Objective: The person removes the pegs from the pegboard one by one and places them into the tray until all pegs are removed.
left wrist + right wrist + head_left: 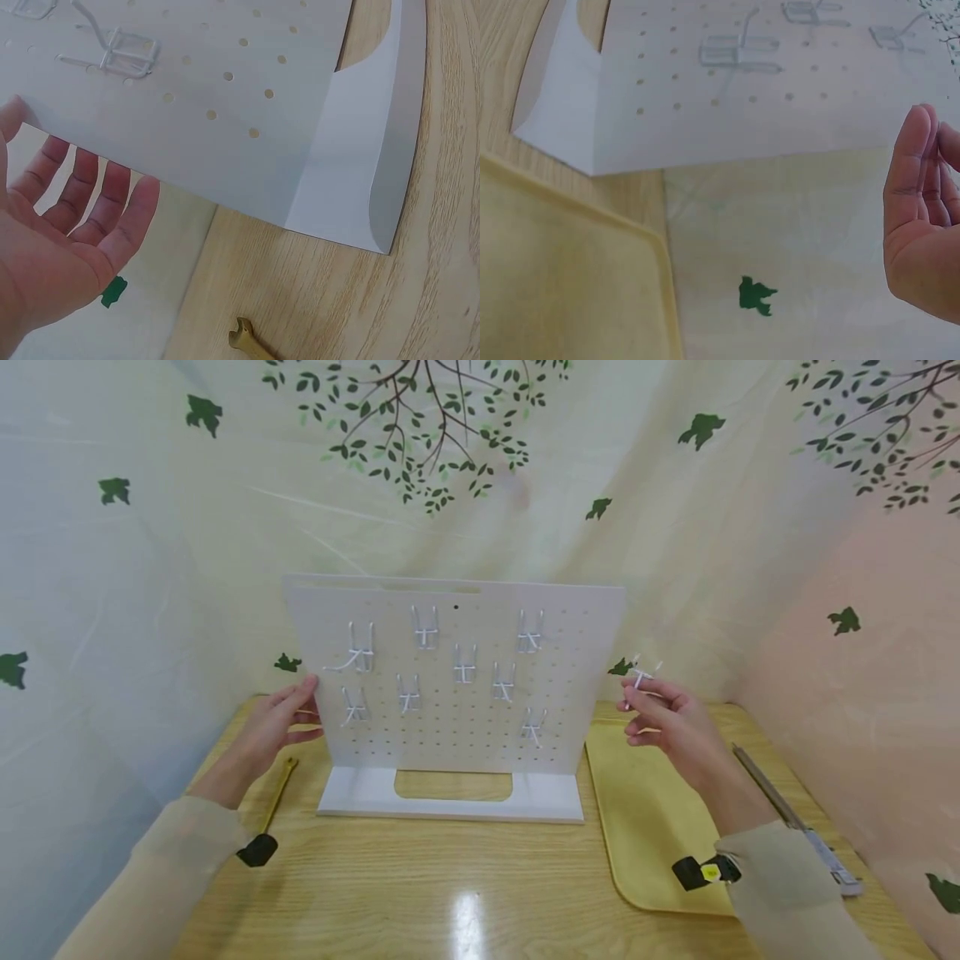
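Note:
A white pegboard (480,727) stands upright on its white base (360,793), with several white wire hooks (464,667) hung across its front. At the board's left edge, my left hand (273,727) holds on, thumb at the front and fingertips along the edge; the left wrist view shows these fingers (112,195) close up. To the right of the board and apart from it, my right hand (667,722) pinches one loose white hook (642,675) between thumb and fingers. That hook is out of sight in the right wrist view, where part of the right hand (926,217) shows.
A yellow tray (622,827) lies under my right forearm. Beyond it is a long grey metal tool (795,818), partly hidden by the sleeve. A gold-coloured wrench (281,793) lies beside my left wrist. A leaf-printed curtain (525,527) hangs behind the wooden table (390,877).

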